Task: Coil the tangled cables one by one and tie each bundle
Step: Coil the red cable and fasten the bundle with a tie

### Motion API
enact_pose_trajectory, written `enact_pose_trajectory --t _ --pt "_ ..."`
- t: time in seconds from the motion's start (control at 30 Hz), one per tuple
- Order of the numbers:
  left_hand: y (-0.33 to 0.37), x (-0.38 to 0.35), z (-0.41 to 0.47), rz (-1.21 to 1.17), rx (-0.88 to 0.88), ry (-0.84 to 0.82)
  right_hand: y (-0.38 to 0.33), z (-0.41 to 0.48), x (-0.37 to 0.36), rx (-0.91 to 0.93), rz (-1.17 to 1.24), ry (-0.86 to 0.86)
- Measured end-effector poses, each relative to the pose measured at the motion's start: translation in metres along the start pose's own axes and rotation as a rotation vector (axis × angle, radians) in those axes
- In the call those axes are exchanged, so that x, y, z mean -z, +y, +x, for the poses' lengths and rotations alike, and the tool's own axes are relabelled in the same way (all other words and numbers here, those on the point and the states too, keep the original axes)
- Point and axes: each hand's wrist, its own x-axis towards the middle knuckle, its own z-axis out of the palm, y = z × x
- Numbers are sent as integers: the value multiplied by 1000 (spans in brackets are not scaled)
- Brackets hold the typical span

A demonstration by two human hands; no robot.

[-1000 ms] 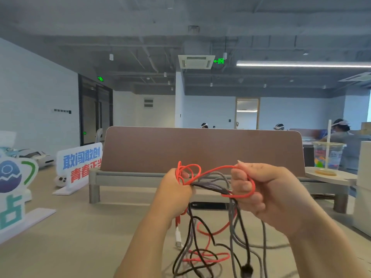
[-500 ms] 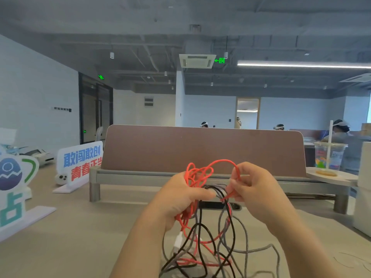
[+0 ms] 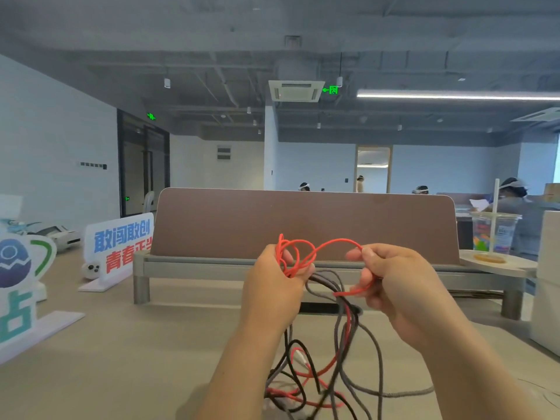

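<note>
**Left grip** (image 3: 274, 286): fingers curled round several small loops of the red cable (image 3: 336, 241), held raised above the tabletop (image 3: 121, 359).

**Right grip** (image 3: 394, 286): thumb and forefinger pinched on the same red cable, and a further run of it passes under the lower fingers.

**Between the grips:** the red cable arches in one open loop.

**Below both grips:** the grey cable (image 3: 406, 393) and black cable (image 3: 316, 383) hang tangled with the remaining red length, trailing onto the tabletop.

**Beyond the grips:** a brown divider panel (image 3: 303, 219).

**Right of the right grip:** a clear cup (image 3: 494, 234) with a straw.
</note>
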Motion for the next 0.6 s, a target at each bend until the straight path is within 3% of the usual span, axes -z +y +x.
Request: enact_pose_trajectory --t 0.23,0.4,0.5,0.6 --pt "-14 -5 0 106 -5 138 -14 -6 3 11 8 12" --pt "-9 8 7 50 12 156 -11 -11 0 138 190 -173" --pt "-9 15 12 -12 104 84 2 -4 -10 126 316 -222" --pt "-3 23 14 -169 105 -25 11 3 -14 144 196 -127"
